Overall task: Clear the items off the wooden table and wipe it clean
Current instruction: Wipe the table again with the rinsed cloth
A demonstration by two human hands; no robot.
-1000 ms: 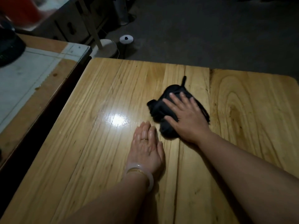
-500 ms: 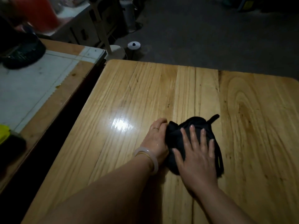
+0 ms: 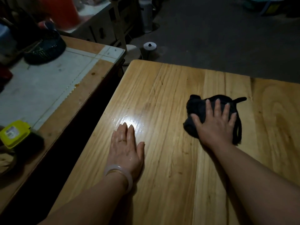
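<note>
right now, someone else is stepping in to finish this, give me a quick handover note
Left hand: flat and open on the wooden table, holding nothing.
Right hand: fingers spread, pressing the black cloth onto the tabletop.
Done: no items show on the visible tabletop apart from the cloth; a wet sheen shows near the left fingertips.
Left: finish wiping the rest of the top, then take the cloth away.

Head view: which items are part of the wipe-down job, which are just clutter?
In the job:
wooden table
black cloth, pressed flat by right hand
left hand, flat on the table

Lying about:
dark mesh basket on side counter
yellow container
white bottle on the floor
</note>
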